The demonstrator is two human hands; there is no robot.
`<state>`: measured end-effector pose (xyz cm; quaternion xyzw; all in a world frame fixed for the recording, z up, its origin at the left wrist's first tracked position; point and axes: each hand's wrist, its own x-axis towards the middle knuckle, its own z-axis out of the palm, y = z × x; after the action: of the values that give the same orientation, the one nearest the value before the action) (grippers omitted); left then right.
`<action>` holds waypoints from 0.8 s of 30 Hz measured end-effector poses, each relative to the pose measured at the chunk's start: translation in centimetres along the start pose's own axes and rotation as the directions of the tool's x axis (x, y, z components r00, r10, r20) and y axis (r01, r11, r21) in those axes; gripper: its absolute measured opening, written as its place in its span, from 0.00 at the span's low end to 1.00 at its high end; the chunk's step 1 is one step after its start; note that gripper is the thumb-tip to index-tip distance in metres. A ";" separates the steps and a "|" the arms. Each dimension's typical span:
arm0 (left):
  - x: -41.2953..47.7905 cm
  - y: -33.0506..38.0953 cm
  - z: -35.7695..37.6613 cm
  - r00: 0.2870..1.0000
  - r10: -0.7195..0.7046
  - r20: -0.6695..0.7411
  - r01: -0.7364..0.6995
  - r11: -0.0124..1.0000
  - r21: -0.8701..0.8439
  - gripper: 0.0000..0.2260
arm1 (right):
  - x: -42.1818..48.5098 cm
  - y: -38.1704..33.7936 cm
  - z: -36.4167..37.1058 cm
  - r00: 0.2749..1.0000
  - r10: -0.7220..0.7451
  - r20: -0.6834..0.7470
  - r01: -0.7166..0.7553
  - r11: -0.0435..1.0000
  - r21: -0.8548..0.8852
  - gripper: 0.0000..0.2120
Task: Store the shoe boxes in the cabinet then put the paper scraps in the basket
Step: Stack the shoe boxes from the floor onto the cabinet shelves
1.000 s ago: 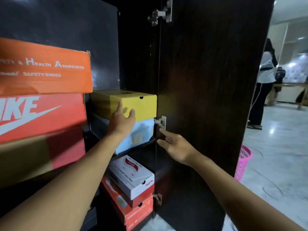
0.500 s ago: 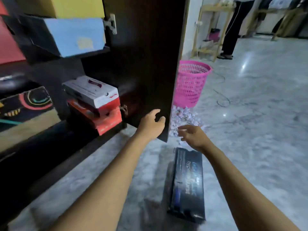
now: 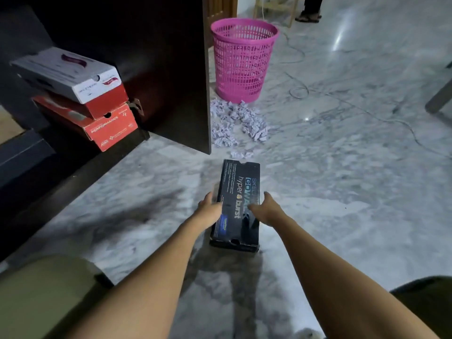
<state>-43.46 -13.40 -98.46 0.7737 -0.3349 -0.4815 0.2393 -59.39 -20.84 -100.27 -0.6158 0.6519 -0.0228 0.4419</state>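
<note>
A black shoe box lies flat on the marble floor, lengthwise away from me. My left hand grips its left side and my right hand grips its right side, thumbs over the lid. At the left, the dark cabinet stands with its door swung open. On its bottom shelf a white-and-red box sits on a red box. A pink mesh basket stands upright behind the door. Crumpled paper scraps are heaped on the floor in front of it.
The open door's edge ends just beyond the black box. Thin cables trail over the floor right of the basket. A person's feet and a wooden stand are at the back. A furniture leg intrudes at the right.
My view dropped from the upper shelves to the floor. Both hands left the yellow box and the door, came down, and took hold of the black box's sides.
</note>
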 end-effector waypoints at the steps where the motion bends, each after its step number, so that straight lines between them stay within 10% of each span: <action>1: -0.1 -0.2 0.4 1.000 -0.015 0.010 0.015 0.999 -0.044 0.24 | 0.0 0.3 0.4 1.000 0.001 0.010 -0.001 1.000 0.022 0.33; 12: 2.3 -4.4 0.3 0.989 -0.147 0.003 0.147 0.986 -0.074 0.28 | 1.7 3.9 3.8 0.997 0.007 0.078 -0.035 0.935 0.353 0.19; 17: 2.8 -5.5 0.9 0.959 -0.228 0.170 0.265 0.932 -0.248 0.32 | 1.2 4.2 5.9 0.981 -0.085 0.174 -0.019 0.851 0.525 0.16; 24: 2.5 -6.6 -0.6 0.990 -0.129 0.056 0.136 0.784 -0.605 0.21 | 1.1 0.9 6.5 0.917 -0.337 0.214 0.153 0.792 0.591 0.19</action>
<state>-40.26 -10.84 -104.25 0.6749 -0.1089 -0.5834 0.4385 -55.98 -18.23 -105.36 -0.5340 0.4519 -0.1752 0.6928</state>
